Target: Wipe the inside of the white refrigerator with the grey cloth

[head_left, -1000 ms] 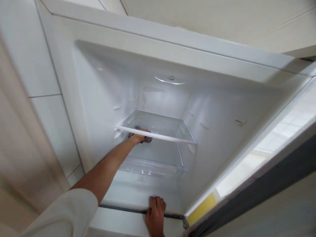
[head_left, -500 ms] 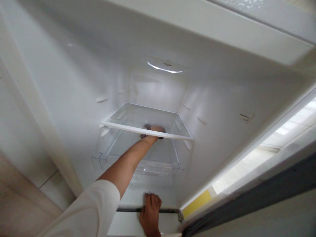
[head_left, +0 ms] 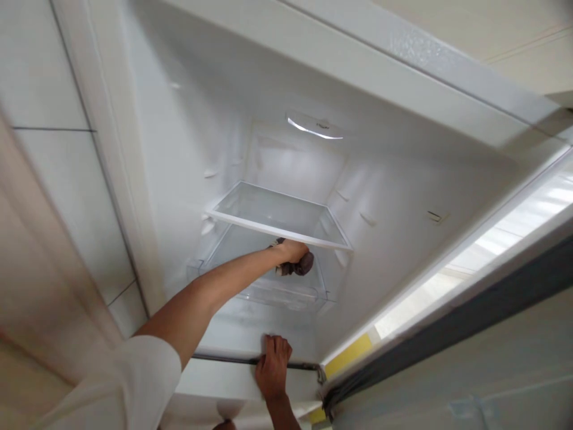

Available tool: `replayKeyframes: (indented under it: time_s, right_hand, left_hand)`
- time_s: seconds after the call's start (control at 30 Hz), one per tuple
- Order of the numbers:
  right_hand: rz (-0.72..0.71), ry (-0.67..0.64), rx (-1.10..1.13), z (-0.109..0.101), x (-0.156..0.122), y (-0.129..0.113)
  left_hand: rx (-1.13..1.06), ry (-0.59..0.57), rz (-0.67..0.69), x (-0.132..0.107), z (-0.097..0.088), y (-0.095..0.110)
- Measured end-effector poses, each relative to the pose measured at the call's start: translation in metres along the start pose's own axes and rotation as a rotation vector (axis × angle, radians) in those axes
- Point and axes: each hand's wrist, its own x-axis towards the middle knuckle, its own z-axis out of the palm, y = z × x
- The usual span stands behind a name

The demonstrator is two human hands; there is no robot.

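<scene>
My left hand (head_left: 294, 249) is closed on a dark brown cloth (head_left: 304, 264) inside a white fridge (head_left: 385, 173). It is just below the front rim of the glass shelf (head_left: 286, 210), over the lower glass panel (head_left: 237, 243). The cloth is bunched, its ends showing on both sides of the hand. Lower down, my right hand (head_left: 274, 364) rests with bent fingers over the bottom front edge of the fridge (head_left: 224, 358). Its fingertips lie on the inner floor and are held close together.
A clear plastic front piece (head_left: 282, 295) borders the lower panel. Shelf-support ridges (head_left: 367, 219) stick out from the side walls. A lamp cover (head_left: 316, 126) is overhead. At right is the open door with its dark gasket (head_left: 430, 316); a yellow strip (head_left: 349, 355) shows near the hinge.
My left hand and the cloth have come forward, from beneath the glass shelf to near its front rim. My right hand stays on the edge. The view has shifted slightly.
</scene>
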Motion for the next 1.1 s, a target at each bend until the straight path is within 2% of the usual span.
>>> replayKeyframes:
  time_s: [0.17,0.3,0.5,0.67,0.8,0.97,1.1]
  right_hand:
    - [0.015,0.019,0.013,0.005,-0.002,0.004]
    - [0.012,0.033,0.041,0.007,-0.003,0.009]
    - [-0.021,0.054,0.049,0.006,-0.003,0.015]
    - [-0.019,0.033,0.038,0.006,-0.004,0.017]
    - [-0.014,0.019,0.052,0.006,-0.004,0.018]
    - [0.007,0.009,0.090,0.006,-0.006,0.019]
    - [0.067,0.010,0.172,0.007,-0.008,0.021]
  left_hand:
    - [0.097,-0.048,0.134,-0.047,-0.006,0.022]
    - [0.104,-0.063,0.173,-0.078,-0.015,0.022]
    - [0.112,-0.086,0.085,-0.100,-0.033,-0.014]
    - [0.202,-0.084,-0.063,-0.130,-0.038,-0.051]
    - [0.270,-0.020,-0.132,-0.151,-0.039,-0.066]
    - [0.338,0.151,-0.169,-0.157,-0.041,-0.059]
    - [0.398,0.269,-0.122,-0.161,-0.038,-0.053]
